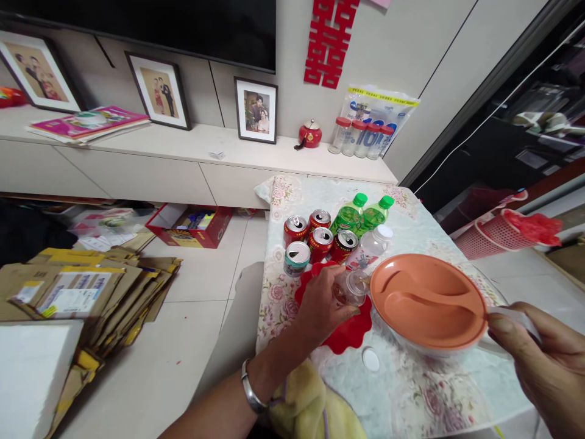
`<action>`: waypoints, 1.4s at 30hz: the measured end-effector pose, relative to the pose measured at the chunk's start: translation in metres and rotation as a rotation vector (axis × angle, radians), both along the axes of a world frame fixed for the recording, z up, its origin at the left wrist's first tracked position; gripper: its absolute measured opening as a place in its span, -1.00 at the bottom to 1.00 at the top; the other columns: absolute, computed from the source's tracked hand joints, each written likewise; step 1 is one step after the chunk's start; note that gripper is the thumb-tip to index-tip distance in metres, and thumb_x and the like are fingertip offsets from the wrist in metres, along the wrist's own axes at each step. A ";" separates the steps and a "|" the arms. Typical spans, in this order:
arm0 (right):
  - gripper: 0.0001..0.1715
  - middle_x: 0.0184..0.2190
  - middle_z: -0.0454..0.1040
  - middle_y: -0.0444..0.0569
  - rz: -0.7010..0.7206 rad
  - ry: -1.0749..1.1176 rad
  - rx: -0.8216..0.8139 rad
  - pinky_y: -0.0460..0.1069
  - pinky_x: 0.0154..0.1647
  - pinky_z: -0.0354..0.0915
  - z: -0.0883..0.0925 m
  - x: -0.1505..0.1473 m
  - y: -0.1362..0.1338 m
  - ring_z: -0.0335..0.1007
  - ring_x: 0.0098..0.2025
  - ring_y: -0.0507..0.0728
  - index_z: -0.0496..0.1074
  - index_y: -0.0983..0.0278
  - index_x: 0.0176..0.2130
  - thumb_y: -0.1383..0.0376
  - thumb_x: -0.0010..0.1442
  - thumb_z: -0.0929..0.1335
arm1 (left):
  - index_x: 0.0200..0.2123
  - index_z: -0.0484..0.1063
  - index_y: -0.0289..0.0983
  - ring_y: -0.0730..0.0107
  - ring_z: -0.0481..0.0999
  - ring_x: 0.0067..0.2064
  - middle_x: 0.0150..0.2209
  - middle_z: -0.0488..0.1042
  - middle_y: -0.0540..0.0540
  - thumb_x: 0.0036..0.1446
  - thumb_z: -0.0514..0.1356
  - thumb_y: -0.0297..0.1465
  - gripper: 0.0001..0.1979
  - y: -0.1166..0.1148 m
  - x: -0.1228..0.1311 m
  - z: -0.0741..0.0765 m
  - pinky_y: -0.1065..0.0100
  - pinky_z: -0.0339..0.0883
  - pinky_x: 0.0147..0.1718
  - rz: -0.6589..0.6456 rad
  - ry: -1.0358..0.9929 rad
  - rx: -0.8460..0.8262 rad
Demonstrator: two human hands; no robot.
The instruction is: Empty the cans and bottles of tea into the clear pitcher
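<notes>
My left hand [322, 305] is wrapped round a clear uncapped bottle [351, 288] above a red scalloped tray [340, 338]. The bottle's open mouth tilts toward the rim of an orange divided dish [429, 305]. By its right edge, my right hand [539, 347] grips the dish, thumb on top, tilting it above the table. A white cap [370, 359] lies on the cloth below. Behind my left hand stand several opened cans [320, 242], two green-capped bottles [350, 216] and a clear bottle with a white cap [372, 247].
A yellow cloth [311, 402] hangs at the near table edge. Flattened cardboard [123, 292] and a red box [192, 228] lie on the floor at left. A pink basket [493, 235] stands at right. Jars [361, 139] and picture frames [256, 111] line the cabinet.
</notes>
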State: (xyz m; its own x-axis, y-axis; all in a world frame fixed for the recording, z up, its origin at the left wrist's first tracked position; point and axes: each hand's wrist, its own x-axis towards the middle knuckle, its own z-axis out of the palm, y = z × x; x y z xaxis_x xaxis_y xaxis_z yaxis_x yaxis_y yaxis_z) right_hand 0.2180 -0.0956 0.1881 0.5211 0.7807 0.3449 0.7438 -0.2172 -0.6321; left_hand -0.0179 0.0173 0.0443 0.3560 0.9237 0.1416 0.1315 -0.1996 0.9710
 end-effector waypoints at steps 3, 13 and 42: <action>-0.56 -0.62 0.26 -0.15 -0.010 -0.005 0.005 -0.06 -0.59 -0.02 0.002 -0.005 0.001 0.11 -0.56 0.04 0.48 0.19 -0.57 -0.09 0.00 0.47 | 0.15 0.36 -0.17 -0.05 0.52 0.23 0.21 0.51 -0.18 -0.07 0.44 -0.54 -0.31 0.000 0.000 0.000 -0.07 0.38 0.23 -0.001 0.005 0.008; -0.49 -0.59 0.19 -0.14 -0.038 -0.023 -0.019 -0.05 -0.58 -0.07 0.002 -0.002 0.002 0.05 -0.54 0.03 0.43 0.20 -0.55 -0.15 -0.01 0.47 | 0.17 0.35 -0.16 -0.05 0.50 0.25 0.23 0.49 -0.16 -0.05 0.44 -0.52 -0.31 -0.001 -0.001 0.001 -0.05 0.37 0.25 -0.007 0.019 -0.011; -0.52 -0.59 0.19 -0.17 -0.005 -0.040 -0.017 -0.07 -0.58 -0.07 0.001 0.000 0.000 0.06 -0.56 0.00 0.44 0.20 -0.52 -0.12 0.04 0.48 | 0.17 0.36 -0.13 -0.05 0.49 0.27 0.23 0.50 -0.13 -0.06 0.46 -0.49 -0.30 0.002 0.002 -0.009 -0.13 0.34 0.30 -0.006 -0.033 -0.010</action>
State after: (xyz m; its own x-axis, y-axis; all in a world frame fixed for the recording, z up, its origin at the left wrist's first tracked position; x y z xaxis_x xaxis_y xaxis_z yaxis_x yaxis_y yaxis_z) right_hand 0.2182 -0.0954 0.1890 0.5107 0.7842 0.3523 0.7677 -0.2314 -0.5976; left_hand -0.0163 0.0189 0.0353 0.3566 0.9231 0.1439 0.0981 -0.1902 0.9768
